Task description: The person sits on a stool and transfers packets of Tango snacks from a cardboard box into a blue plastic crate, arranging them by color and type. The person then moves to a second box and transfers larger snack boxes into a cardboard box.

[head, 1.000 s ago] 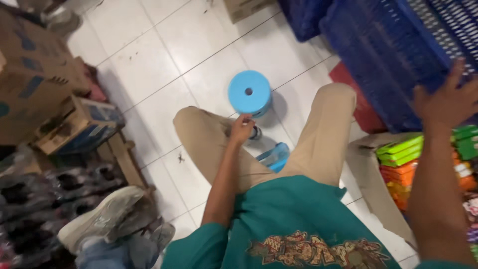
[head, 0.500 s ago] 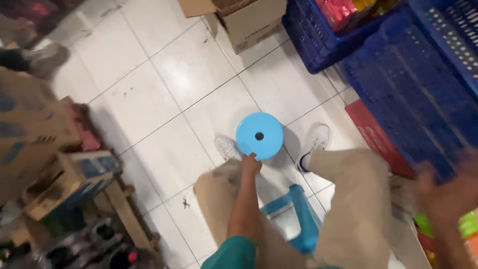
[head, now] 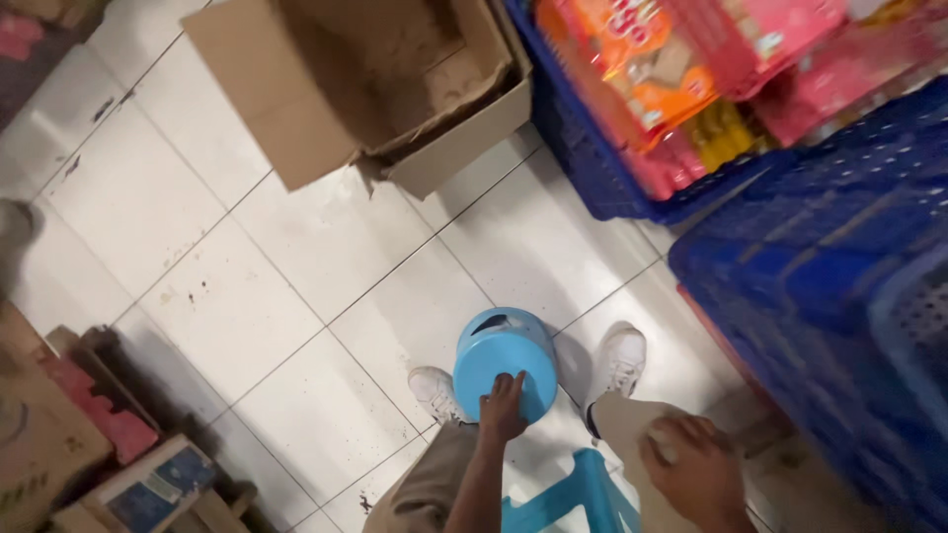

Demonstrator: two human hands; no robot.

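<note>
On white floor tiles, left hand grips blue roll; right hand rests loosely curled, empty.

light blue plastic stool is showing against white floor tiles; dark blue crates are holding orange and pink packets.

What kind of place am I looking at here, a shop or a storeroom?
Probably a small shop's stock area. Blue plastic crates hold bright snack packets, an open cardboard box sits on the white tiled floor, and more boxes line the left side.
</note>
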